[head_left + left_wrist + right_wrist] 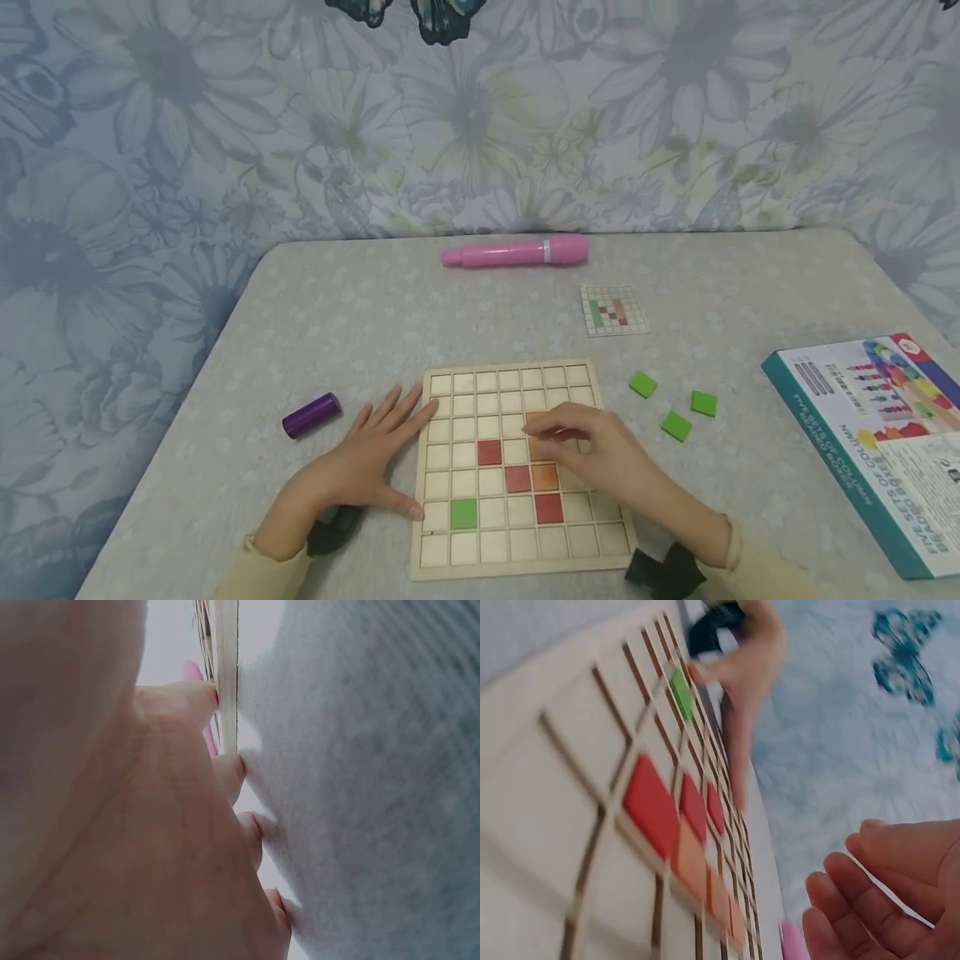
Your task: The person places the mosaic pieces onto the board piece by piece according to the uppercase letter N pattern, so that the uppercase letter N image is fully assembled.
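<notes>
A wooden grid board (517, 562) lies in front of me. Red tiles, orange tiles (544, 477) and one green tile (463, 513) sit in its squares. My left hand (375, 462) rests at the board's left edge with fingers spread, thumb and index fingertip touching the frame. Over the right part of the board hovers my right hand (600, 446), fingers loosely bent, partly covering the upper orange tiles in the head view. In the right wrist view the right fingers (870, 911) show nothing between them, beside the row of orange tiles (690, 859).
Three loose green tiles (677, 426) lie right of the board. Behind them is a small pattern card (615, 311). A pink tube-shaped object (510, 252) lies at the back, a purple cylinder (312, 416) at left. A teal-sided box (870, 450) stands at far right.
</notes>
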